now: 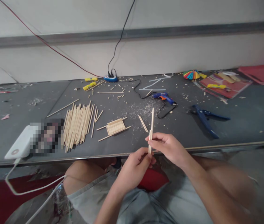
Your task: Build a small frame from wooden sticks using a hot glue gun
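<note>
Two thin wooden sticks [152, 119], one longer than the other, stand upright side by side between my hands at the table's front edge. My left hand [138, 165] pinches their lower ends. Higher up, my right hand [166, 145] grips the same sticks between thumb and fingers. Just beyond them lie two short sticks [143, 123]. A small panel of sticks [116, 127] with long rails at its sides rests left of my hands. Farther left is a big pile of wooden sticks [78, 126].
A blue glue gun [163, 97] with a black cord lies behind my hands, near a blue power strip [110, 78]. Blue cutters [205, 119] are at the right. A white power bank [22, 141] sits at the left edge. Yellow tubes [90, 86] and scraps lie farther back.
</note>
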`<state>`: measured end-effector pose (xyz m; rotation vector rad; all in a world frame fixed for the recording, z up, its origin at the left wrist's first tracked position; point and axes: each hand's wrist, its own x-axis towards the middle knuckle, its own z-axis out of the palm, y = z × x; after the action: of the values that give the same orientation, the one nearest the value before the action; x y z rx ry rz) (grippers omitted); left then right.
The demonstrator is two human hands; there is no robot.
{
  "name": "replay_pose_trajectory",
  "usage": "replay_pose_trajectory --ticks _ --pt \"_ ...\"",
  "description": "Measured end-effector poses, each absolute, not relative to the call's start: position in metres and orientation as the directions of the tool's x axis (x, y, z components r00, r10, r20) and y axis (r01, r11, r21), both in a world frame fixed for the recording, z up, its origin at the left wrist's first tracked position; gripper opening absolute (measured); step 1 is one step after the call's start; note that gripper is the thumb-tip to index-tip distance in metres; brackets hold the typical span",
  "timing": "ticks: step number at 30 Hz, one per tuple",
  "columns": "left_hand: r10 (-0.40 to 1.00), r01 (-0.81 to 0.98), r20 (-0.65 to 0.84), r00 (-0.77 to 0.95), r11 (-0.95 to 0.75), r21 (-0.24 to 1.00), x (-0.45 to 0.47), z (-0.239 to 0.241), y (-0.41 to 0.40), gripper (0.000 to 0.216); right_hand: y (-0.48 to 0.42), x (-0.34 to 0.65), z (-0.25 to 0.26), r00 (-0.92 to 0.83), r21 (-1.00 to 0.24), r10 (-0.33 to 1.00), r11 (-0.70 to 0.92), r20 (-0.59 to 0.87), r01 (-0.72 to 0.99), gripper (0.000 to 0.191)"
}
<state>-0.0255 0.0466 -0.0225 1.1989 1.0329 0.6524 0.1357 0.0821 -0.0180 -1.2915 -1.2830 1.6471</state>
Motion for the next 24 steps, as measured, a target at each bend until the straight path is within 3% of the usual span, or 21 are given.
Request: replay_pose_trajectory --ticks 8,17,24 --pt "0.844 -0.178 -0.327 0.425 0.431 0.884 -0.017 -0.020 0.049 0.025 0.078 0.135 -0.016 -0.443 -0.934 0.841 -0.358 -0.311 -0.023 0.023" --pt "0.847 -0.200 -0.346 0.404 0.451 0.870 -0.013 -0.012 0.048 0.022 0.082 0.136 -0.011 -0.448 -0.949 0.841 -0.309 -0.304 0.064 0.027" --pt "0.858 -0.235 -0.363 0.363 0.462 0.855 -0.010 -0.008 0.052 0.023 0.085 0.134 -0.007 -0.446 -0.936 0.836 -0.353 -0.320 0.010 0.032"
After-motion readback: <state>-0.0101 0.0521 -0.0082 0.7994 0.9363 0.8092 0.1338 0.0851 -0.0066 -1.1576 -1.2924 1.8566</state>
